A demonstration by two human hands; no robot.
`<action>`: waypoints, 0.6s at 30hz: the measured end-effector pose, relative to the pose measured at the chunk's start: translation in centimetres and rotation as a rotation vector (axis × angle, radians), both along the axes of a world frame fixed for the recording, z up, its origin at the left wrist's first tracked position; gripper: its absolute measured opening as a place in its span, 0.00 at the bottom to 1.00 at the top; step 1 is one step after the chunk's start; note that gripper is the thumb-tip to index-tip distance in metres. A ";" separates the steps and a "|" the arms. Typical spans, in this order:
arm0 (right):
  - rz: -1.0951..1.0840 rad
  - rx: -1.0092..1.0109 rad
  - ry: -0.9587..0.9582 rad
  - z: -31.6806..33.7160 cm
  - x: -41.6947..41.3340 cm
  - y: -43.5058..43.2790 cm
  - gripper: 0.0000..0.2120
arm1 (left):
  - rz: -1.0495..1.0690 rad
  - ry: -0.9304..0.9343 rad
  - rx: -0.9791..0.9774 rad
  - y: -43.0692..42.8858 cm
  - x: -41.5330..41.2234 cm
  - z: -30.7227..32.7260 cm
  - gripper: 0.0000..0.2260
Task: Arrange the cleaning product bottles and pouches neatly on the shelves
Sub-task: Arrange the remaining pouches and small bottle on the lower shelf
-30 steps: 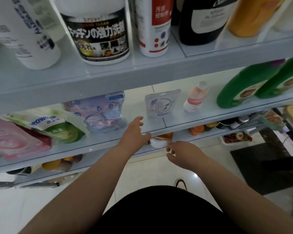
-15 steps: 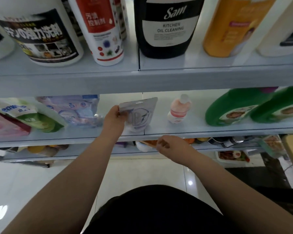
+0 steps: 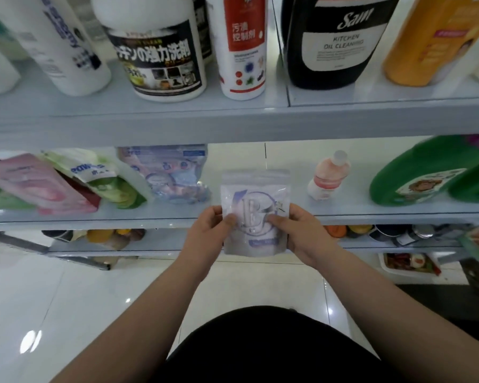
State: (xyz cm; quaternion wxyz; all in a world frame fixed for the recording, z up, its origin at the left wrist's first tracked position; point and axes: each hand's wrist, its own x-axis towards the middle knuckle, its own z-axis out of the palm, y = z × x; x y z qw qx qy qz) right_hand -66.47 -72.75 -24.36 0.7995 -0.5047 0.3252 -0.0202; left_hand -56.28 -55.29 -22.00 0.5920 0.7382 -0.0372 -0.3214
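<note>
A small clear pouch with a purple emblem is held upright in front of the middle shelf. My left hand pinches its left edge, thumb on the front. My right hand pinches its right edge the same way. On the middle shelf to the left lie a pale blue pouch, a green and white pouch and a pink pouch. A small pink bottle stands to the right, then two green jugs.
The top shelf carries a white bottle, a black-labelled tub, a red and white bottle, a black "Sam" jug and an orange bottle. A lower shelf holds small items. White tiled floor lies below.
My left hand reached to the small pouch, took it off the middle shelf and drew it toward me. My right hand rose and took hold of its other edge.
</note>
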 end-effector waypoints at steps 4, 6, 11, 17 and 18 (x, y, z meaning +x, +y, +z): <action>-0.092 0.085 -0.045 1.5 -0.1 4.2 0.08 | -0.021 0.052 0.021 3.1 -0.8 -0.3 0.09; -0.094 0.209 -0.126 2.4 -0.5 6.0 0.14 | 0.008 0.098 -0.027 4.3 -1.0 -0.1 0.09; -0.059 0.149 -0.097 3.1 -1.6 9.1 0.27 | 0.001 0.644 -0.383 6.5 -2.5 1.0 0.08; -0.048 0.194 -0.183 2.4 -4.1 13.5 0.29 | -0.465 0.853 -0.301 8.3 -5.6 0.3 0.06; -0.078 0.168 -0.198 2.5 -4.5 13.9 0.24 | -0.508 0.797 -0.262 8.7 -5.6 0.0 0.06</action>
